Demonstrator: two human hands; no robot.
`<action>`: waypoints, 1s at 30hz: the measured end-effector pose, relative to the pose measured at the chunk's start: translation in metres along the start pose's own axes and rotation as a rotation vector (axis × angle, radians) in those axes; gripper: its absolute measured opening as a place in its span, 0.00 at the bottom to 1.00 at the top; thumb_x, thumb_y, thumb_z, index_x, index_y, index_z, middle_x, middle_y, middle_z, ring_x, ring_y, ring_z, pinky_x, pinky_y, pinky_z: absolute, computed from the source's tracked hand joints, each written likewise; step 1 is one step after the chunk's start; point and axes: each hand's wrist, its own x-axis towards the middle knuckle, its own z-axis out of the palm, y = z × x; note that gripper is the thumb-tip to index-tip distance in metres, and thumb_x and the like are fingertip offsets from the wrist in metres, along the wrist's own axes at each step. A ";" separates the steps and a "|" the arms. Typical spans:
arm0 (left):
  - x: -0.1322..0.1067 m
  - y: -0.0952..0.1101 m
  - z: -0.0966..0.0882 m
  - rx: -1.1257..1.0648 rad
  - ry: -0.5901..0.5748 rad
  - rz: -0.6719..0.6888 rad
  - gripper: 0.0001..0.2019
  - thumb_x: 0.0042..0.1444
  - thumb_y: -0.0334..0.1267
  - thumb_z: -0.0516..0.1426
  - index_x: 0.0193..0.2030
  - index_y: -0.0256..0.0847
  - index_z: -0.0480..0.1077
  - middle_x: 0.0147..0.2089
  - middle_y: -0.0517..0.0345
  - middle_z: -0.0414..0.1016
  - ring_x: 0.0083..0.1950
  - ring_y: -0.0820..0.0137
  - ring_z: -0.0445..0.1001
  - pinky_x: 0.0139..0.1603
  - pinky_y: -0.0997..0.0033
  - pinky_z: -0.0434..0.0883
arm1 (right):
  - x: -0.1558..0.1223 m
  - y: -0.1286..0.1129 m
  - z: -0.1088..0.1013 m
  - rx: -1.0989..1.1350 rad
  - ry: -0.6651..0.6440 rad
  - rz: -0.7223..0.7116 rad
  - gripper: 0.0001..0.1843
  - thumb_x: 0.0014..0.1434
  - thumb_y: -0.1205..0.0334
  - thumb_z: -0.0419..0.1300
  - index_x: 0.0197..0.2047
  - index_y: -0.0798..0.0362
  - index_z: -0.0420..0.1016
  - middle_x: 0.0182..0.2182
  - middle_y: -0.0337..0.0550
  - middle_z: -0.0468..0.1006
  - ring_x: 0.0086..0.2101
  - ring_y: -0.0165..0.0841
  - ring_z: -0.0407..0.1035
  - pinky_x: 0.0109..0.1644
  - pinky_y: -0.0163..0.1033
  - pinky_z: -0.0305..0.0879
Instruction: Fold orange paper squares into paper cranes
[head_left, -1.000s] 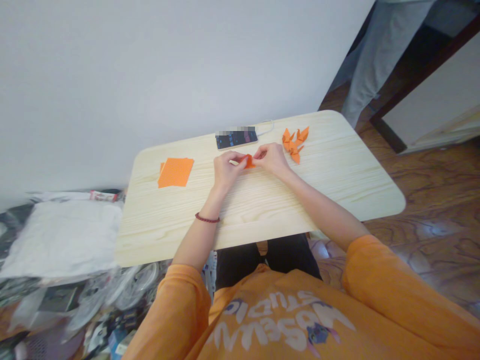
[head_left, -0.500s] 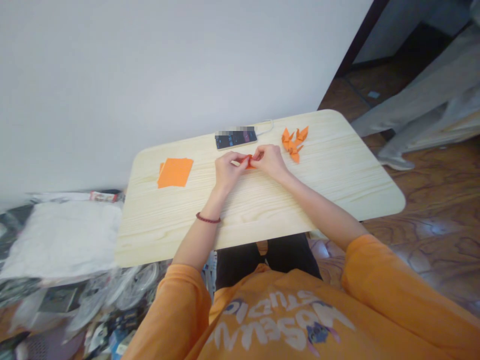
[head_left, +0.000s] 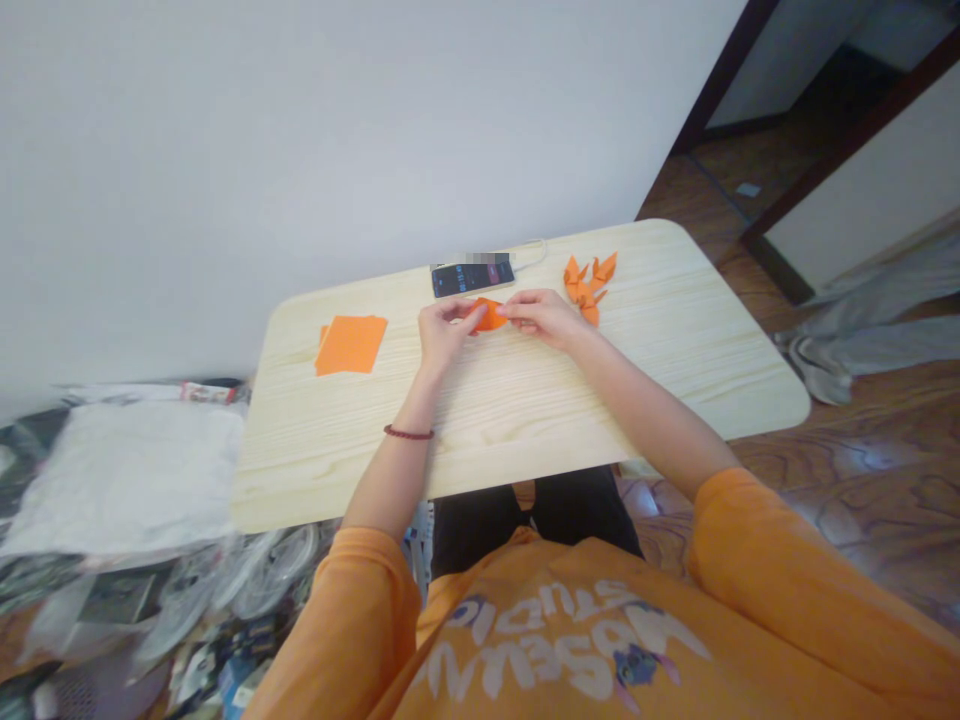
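Fingers of your left hand point(head_left: 445, 331) and right hand point(head_left: 543, 317) clamp both ends of the small orange paper point(head_left: 490, 315), which lies long side to side between them, over the counter point(head_left: 517, 425).

Logging from my feed: wooden table point(head_left: 525, 430) against the wall point(head_left: 375, 130). Paper squares point(head_left: 351, 345) lie at its left, folded paper cranes point(head_left: 587, 287) at its right. Phone point(head_left: 472, 280) sits between them near the far edge, cable point(head_left: 531, 254) behind it. Folded paper point(head_left: 490, 315) sits between left hand point(head_left: 446, 332) and right hand point(head_left: 544, 318), just before the phone.
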 end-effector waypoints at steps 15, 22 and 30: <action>0.000 0.006 -0.003 -0.091 -0.154 -0.020 0.17 0.40 0.52 0.67 0.29 0.39 0.77 0.32 0.54 0.81 0.32 0.69 0.78 0.35 0.71 0.76 | -0.002 -0.001 -0.002 0.145 -0.362 0.244 0.14 0.45 0.70 0.66 0.38 0.55 0.74 0.29 0.37 0.77 0.24 0.21 0.66 0.19 0.24 0.53; -0.001 0.008 -0.003 -0.092 -0.174 -0.024 0.17 0.41 0.51 0.67 0.30 0.39 0.77 0.31 0.54 0.80 0.29 0.70 0.78 0.31 0.72 0.75 | -0.001 0.003 -0.002 0.166 -0.322 0.214 0.13 0.42 0.73 0.68 0.34 0.57 0.75 0.29 0.39 0.79 0.29 0.24 0.70 0.29 0.27 0.64; -0.002 0.008 -0.003 -0.115 -0.217 -0.087 0.18 0.43 0.53 0.65 0.32 0.39 0.76 0.32 0.53 0.80 0.30 0.69 0.78 0.26 0.75 0.74 | -0.004 -0.001 0.001 0.198 -0.245 0.249 0.12 0.43 0.77 0.67 0.32 0.58 0.74 0.27 0.38 0.78 0.28 0.23 0.70 0.32 0.26 0.66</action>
